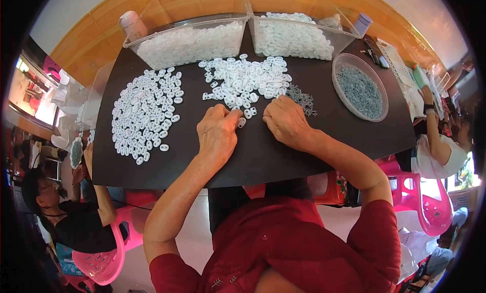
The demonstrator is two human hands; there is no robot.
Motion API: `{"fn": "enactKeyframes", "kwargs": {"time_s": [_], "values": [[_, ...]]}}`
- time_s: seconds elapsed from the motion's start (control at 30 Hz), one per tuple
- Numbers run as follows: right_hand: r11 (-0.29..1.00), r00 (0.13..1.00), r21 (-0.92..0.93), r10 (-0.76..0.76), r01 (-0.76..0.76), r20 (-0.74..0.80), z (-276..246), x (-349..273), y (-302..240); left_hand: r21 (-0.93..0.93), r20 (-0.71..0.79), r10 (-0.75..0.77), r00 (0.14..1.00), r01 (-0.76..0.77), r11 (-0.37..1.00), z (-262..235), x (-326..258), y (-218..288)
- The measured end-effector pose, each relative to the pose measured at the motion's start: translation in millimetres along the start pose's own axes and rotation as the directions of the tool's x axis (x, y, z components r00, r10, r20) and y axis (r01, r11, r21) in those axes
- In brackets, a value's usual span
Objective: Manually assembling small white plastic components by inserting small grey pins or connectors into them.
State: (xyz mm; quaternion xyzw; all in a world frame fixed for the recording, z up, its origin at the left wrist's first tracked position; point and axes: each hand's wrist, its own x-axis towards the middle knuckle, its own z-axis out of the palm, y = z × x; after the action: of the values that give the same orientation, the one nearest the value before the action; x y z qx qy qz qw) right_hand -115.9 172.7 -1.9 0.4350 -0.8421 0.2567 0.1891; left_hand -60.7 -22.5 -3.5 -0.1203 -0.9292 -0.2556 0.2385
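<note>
Left hand [218, 131] pinches white piece [241, 123] at its 3 o'clock; right hand [286, 122] apart, curled, grip can't tell. Loose grey parts [305, 101] at right hand's 1 o'clock: knuckle brush could scatter them across counter [369, 138].

On the bench [273, 161], a first heap of small parts [144, 113] lies left, a second heap [248, 79] in the middle, and behind them a left bin [244, 32] and a right bin [342, 41] holding more. Loose hardware [302, 99] lies just right of the second heap, a filled tub [386, 100] farther right.
</note>
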Motion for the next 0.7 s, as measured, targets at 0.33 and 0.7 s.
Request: {"fn": "enactKeyframes", "kwargs": {"time_s": [0.33,0.7], "values": [[0.986,0.989,0.134,0.11,-0.096,-0.1,-15.9,-5.6,-8.4,0.067,-0.069,0.157,0.985,-0.152,0.986,9.4,20.3,21.8],[0.93,0.955,0.29,0.269,-0.224,-0.127,-40.7,-8.8,-19.8,0.258,0.127,0.281,0.951,-0.306,0.917,34.8,28.5,19.6]]}}
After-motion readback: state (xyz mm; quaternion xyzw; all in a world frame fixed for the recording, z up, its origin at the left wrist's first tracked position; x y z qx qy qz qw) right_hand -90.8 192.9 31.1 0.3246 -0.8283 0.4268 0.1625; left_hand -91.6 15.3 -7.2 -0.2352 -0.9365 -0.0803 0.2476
